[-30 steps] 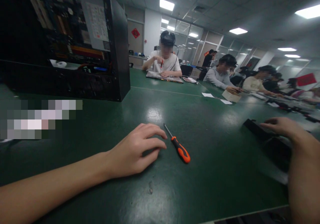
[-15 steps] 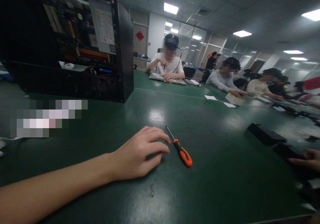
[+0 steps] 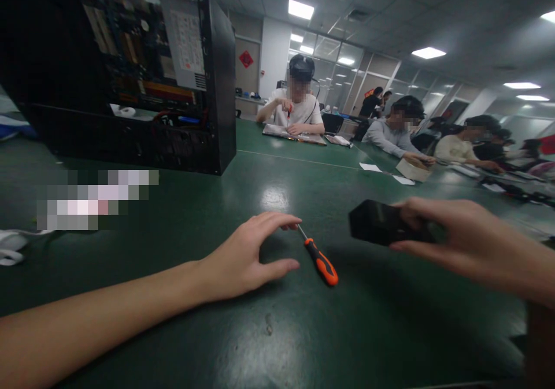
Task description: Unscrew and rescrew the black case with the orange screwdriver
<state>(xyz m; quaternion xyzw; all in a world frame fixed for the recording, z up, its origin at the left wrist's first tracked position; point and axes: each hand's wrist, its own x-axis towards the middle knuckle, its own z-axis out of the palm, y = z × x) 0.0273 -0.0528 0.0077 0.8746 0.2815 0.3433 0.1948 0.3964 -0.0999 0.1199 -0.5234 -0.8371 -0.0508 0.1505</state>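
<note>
My left hand (image 3: 254,256) rests low over the green table with its fingers spread and nothing in it. Its fingertips are beside the shaft of a screwdriver (image 3: 321,263) with an orange and black handle, which lies on the table; they may touch its tip. From the right, my right hand (image 3: 451,239) grips a black, box-shaped object (image 3: 377,222) between thumb and fingers. The object is held above the table, to the right of the screwdriver, and is slightly blurred. Its far end is hidden by the hand.
An open black computer case (image 3: 223,100) stands at the left, its inner boards showing. A blurred-out patch (image 3: 93,201) and a white cord (image 3: 13,244) lie before it. Across the table (image 3: 277,337) a person (image 3: 299,108) works with a tool; others sit to the right near paper sheets (image 3: 370,167).
My right hand has come in from the right edge, bringing the black object toward the screwdriver. My left hand's thumb and fingers have spread wider. The screwdriver lies about where it was.
</note>
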